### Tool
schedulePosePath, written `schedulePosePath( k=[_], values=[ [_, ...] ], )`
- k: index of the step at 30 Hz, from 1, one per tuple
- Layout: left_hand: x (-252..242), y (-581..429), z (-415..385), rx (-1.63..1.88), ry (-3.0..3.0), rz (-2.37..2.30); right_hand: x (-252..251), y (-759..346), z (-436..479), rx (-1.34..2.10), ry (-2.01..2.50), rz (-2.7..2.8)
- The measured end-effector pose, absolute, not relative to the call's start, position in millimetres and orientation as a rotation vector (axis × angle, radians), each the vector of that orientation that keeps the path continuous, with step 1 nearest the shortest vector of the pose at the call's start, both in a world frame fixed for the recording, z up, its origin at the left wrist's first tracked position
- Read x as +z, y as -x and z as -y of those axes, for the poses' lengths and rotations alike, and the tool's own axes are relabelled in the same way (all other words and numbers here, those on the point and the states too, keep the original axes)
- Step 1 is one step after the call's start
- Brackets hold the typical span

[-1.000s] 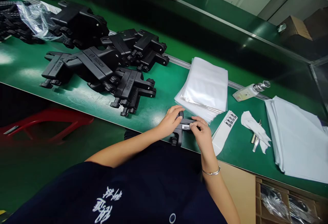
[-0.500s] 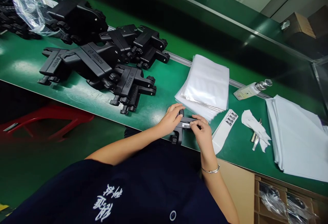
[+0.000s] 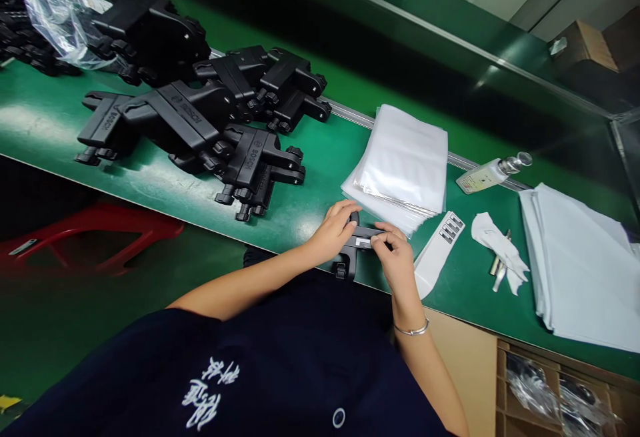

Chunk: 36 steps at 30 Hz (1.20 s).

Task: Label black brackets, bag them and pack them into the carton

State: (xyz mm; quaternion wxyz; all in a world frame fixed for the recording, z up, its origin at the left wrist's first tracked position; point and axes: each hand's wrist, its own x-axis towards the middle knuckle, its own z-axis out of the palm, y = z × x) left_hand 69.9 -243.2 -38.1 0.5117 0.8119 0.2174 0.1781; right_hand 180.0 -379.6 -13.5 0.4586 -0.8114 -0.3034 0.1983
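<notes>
A black plastic bracket [image 3: 346,265] lies at the front edge of the green bench, directly before my body. My left hand [image 3: 333,231] grips its left part, fingers curled over the top. Thumb and forefinger of my right hand [image 3: 395,250] pinch the right end of a small white label [image 3: 363,243], which lies against the bracket's flat face. Whether the label is fully stuck down I cannot tell. Just right of that hand lies a white label strip [image 3: 440,250] with several black-printed labels at its upper end.
Several black BOSCH brackets [image 3: 187,120] are heaped on the left. Behind my hands sits a stack of clear plastic bags [image 3: 403,157]. Farther right are a pump bottle [image 3: 493,173], crumpled white paper [image 3: 493,237] and folded white sheets [image 3: 580,270]. A divided carton [image 3: 501,383] stands below the bench.
Hardly anything differs. Both hands keep their places on the bracket and label, and the view has shifted very slightly.
</notes>
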Motion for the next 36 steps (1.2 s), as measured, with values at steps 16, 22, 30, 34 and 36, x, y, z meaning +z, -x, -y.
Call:
schedulePosePath(
  k=[16, 22, 30, 34, 36],
  values=[
    [-13, -44, 212, 0.247, -2.475, 0.241, -10, -187, 387, 0.476, 2.019, 0.869],
    [1, -53, 193, 0.181, -2.728, 0.610, -6, -220, 418, 0.739, 1.880, 1.046],
    [24, -77, 195, 0.004, -2.845, 0.787, -10, -223, 421, 0.740, 1.921, 1.201],
    [25, -82, 208, -0.026, -2.913, 0.815, -13, -223, 422, 0.708, 1.901, 1.207],
    [23, -79, 211, -0.017, -2.934, 0.779, -14, -225, 423, 0.697, 1.889, 1.204]
  ],
)
